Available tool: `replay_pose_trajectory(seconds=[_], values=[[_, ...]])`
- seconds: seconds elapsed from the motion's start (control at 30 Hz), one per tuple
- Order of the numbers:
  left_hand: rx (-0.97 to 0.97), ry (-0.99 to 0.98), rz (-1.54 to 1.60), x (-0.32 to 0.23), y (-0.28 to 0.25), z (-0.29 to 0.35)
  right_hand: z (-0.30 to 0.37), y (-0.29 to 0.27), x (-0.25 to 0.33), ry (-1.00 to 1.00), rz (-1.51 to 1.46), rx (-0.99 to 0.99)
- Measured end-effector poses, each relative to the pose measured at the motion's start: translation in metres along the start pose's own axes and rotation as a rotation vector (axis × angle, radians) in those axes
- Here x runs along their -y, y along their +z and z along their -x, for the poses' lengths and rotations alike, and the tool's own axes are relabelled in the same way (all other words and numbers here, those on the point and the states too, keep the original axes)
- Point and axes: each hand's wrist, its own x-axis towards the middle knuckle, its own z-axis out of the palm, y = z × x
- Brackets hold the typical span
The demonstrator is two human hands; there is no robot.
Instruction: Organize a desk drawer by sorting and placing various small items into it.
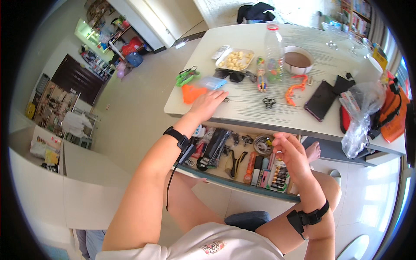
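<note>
My left hand (pixel 209 105) reaches over the front left of the table, its fingers stretched out and palm down. An orange piece (pixel 192 93) and a pale blue packet (pixel 212 82) lie beside it, and a small dark item shows at its fingertips. My right hand (pixel 291 151) hovers above the right side of the open drawer (pixel 223 175), fingers loosely bent, with nothing visible in them. Below it are a coil of cable (pixel 262 144) and a pack of batteries (pixel 278 178). Yellow-and-black pliers (pixel 235 164) lie mid-drawer.
On the table stand a clear bottle (pixel 274 52), a bowl of brown liquid (pixel 298 60) and a tray of pale pieces (pixel 235 59). Sunglasses (pixel 230 75), a black spinner (pixel 268 103), an orange bendy toy (pixel 293 91), a phone (pixel 321 100) and a plastic bag (pixel 363 108) lie around.
</note>
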Motion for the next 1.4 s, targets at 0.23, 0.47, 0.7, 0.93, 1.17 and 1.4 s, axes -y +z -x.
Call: replay_pose_trajectory(seconds=[0.23, 0.47, 0.7, 0.93, 1.17, 1.4], values=[[0.128, -0.073, -0.035, -0.007, -0.001, -0.013, 0.003, -0.005, 0.008, -0.039, -0.007, 0.023], [0.029, -0.152, 0.861, -0.117, -0.036, -0.031, 0.003, 0.005, 0.006, 0.016, 0.022, 0.007], [0.087, 0.189, 0.651, -0.176, -0.057, -0.039, -0.007, -0.005, -0.004, 0.191, -0.475, -0.031], [-0.145, -0.043, 0.484, -0.09, -0.015, -0.079, -0.002, -0.001, 0.004, 0.138, -0.397, -0.202], [-0.186, -0.039, 0.113, -0.029, 0.018, -0.118, -0.006, -0.004, 0.0, 0.095, -0.427, -0.126], [0.061, -0.162, 0.097, -0.037, 0.014, -0.116, -0.005, -0.009, 0.004, 0.103, -0.394, -0.156]])
